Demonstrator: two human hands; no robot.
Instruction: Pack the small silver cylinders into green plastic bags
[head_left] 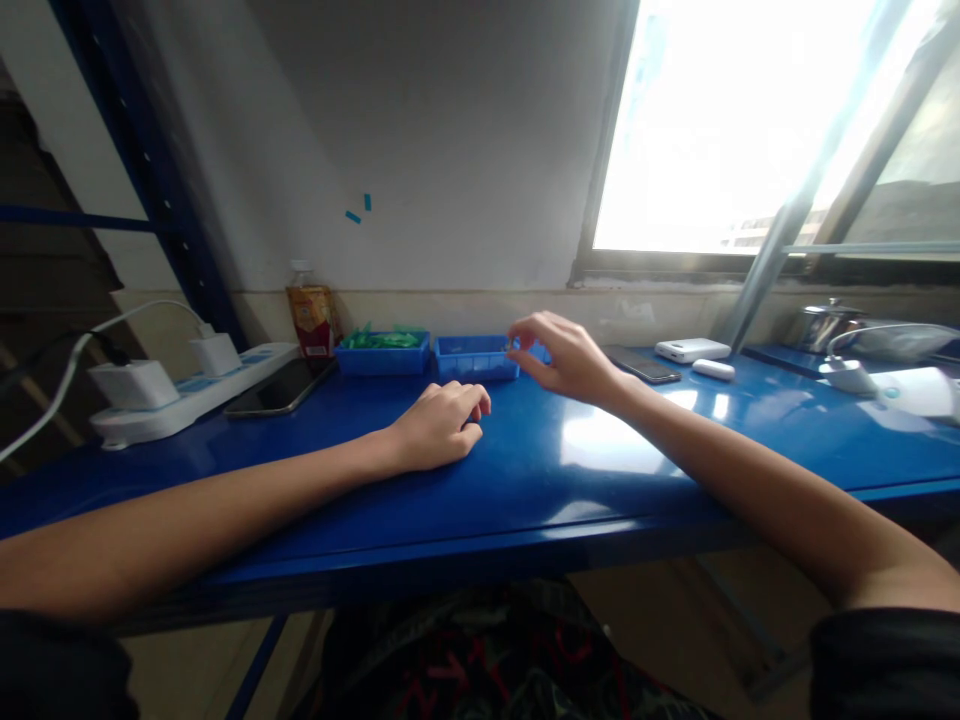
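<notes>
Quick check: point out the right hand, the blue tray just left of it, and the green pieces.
Right hand [566,355]: head view, back of the hand.
Blue tray [476,367]: head view, front wall.
Green pieces [382,340]: head view, middle of the pile.

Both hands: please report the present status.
Left hand on table, fingers curled. Right hand by blue bin, grip unclear. Green pieces in neighbouring bin. No obstruction seen.

left hand [442,425]: loosely curled on blue tabletop [517,500] | right hand [566,355]: raised at right end of blue plastic bin [476,368], thumb and fingertips close together, any pinched item too small to tell | bin of green pieces [382,363]: just left, near drink bottle [313,318] | far left: smartphone [283,388] beside power strip [195,400]
</notes>
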